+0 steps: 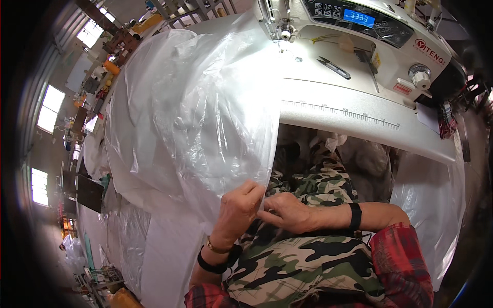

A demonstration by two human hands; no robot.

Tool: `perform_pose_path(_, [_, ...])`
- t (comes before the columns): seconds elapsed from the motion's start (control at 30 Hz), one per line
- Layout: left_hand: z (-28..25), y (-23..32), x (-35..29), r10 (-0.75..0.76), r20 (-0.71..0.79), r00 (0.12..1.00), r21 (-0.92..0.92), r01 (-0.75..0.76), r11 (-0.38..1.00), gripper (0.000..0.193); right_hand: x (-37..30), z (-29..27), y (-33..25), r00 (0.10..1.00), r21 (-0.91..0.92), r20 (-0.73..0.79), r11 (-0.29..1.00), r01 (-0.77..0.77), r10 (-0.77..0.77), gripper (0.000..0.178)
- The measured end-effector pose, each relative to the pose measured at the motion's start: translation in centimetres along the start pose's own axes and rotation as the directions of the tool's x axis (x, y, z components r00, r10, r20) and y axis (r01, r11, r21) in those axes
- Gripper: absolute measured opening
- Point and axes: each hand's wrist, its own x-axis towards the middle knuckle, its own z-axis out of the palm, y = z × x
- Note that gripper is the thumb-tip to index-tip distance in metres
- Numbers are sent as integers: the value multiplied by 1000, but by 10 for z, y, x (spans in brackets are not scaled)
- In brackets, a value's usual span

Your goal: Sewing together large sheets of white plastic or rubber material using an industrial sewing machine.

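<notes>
A large sheet of translucent white plastic film (200,118) drapes over the table's left part and hangs down toward my lap. Its right edge runs from under the sewing machine (380,36) down to my hands. My left hand (240,205) is closed on that edge, fingers pinched together. Close beside it, my right hand (290,211) is closed too, its thumb and fingertips at the same film edge. Both hands are above my lap, over a camouflage-patterned apron (308,256). The fingertips partly hide the bit of film between them.
Thread snips (335,68) lie on the lit machine bed, right of the needle area. A printed ruler scale (344,111) follows the table's front edge. More plastic film (429,200) hangs at the right. Cluttered shelves and windows line the far left.
</notes>
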Motion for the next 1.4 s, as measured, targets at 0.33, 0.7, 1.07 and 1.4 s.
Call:
perform_pose_path(0.33, [4,-24,-4,-197,159,967,-502,251,828,9,10,0,2,937,-466,263,820,332,-230,27])
perform_pose_path(0.7, [-17,18,-17,-407,-164,899,-633,220,742,37,97,3,53,954,-330,-185,930,164,-234,15])
perform_pose_path(1.07, [8,4,-11,-113,-287,951,39,130,991,28,81,-44,23,882,-628,449,754,194,147,24])
perform_pose_path(1.4, [29,-5,-3,9,-128,992,90,3,996,29,125,-175,13,951,-872,-204,485,-68,-233,25])
